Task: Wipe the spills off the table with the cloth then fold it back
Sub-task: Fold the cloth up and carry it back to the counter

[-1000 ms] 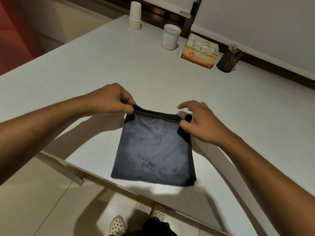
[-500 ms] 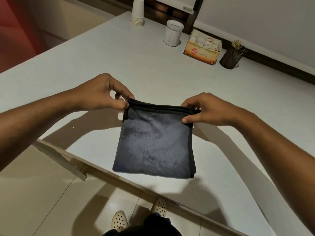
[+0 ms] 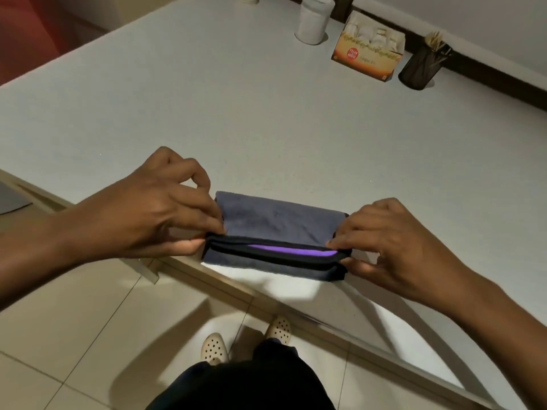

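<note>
The left end of the grey cloth [image 3: 275,220] is being pinched by the left hand [image 3: 148,211], its thumb and forefinger closed on the black-bound hem while the other fingers are being kept curled above. Between the two sets of fingertips the cloth is being held folded into a narrow band at the near edge of the white table [image 3: 207,99], a purple strip showing inside the fold. The right end is being gripped the same way by the right hand [image 3: 393,244], fingers tightly closed on the hem.
</note>
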Tool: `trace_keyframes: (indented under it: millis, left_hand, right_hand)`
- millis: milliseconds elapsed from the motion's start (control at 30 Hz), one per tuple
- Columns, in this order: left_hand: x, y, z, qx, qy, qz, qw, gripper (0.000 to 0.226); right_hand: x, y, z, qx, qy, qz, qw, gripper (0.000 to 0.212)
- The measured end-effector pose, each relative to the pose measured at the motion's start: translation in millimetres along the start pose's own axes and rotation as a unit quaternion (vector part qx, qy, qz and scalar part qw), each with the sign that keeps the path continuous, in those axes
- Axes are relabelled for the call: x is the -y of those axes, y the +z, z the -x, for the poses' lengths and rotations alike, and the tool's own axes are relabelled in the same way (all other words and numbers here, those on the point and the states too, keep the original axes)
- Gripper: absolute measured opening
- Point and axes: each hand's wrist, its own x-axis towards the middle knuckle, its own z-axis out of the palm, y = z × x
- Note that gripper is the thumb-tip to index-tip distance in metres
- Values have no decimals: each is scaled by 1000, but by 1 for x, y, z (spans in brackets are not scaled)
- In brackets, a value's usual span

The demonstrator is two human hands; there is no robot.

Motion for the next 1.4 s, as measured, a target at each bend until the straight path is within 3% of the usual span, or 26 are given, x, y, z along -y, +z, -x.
trace_keyframes:
  millis: [133, 267, 400, 467, 567, 667, 767, 833, 900, 1067, 1167, 1267, 1400]
  left_hand:
    - [-9, 11, 7, -22, 42, -27, 998, 23]
    - [-17, 15, 12, -55, 68, -39, 995, 21]
    - [-23, 16, 12, -7, 60, -31, 998, 22]
    - [-24, 12, 10, 10, 37, -8, 999, 21]
    - [-29, 8, -2, -22, -7, 31, 999, 18]
    - [-33, 10, -24, -61, -106, 23, 992, 33]
    - [-26, 11, -42, -10, -240, 21, 970, 62]
    - [-18, 11, -47, 53, -275, 22, 960, 77]
    - [-11, 8, -51, 100, -280, 41, 954, 76]
    - [-8, -4, -65, 117, -244, 174, 947, 45]
    - [-20, -17, -82, 84, -185, 192, 960, 32]
    - [-31, -30, -111, 66, -118, 187, 973, 24]
    - [-38, -38, -164, 45, -71, 184, 979, 22]
  right_hand:
    - [10, 7, 0, 39, -4, 3, 999, 26]
    - [7, -2, 4, 12, -14, -1, 1000, 23]
    - [16, 2, 8, 44, -15, -19, 999, 25]
    - [19, -4, 8, 68, 0, -68, 995, 19]
    - [22, -10, -5, 37, 63, -103, 992, 48]
    - [21, -5, -34, -21, 137, -106, 985, 32]
    - [14, 1, -56, 60, 191, -132, 971, 51]
    - [8, 2, -66, 105, 208, -163, 959, 60]
    - [4, 0, -72, 149, 208, -181, 950, 59]
    - [-1, -9, -75, 215, 167, -224, 936, 21]
    - [-6, -17, -68, 198, 147, -262, 933, 32]
    - [-14, -26, -63, 186, 118, -384, 897, 47]
    - [-37, -34, -45, 156, 109, -466, 864, 35]
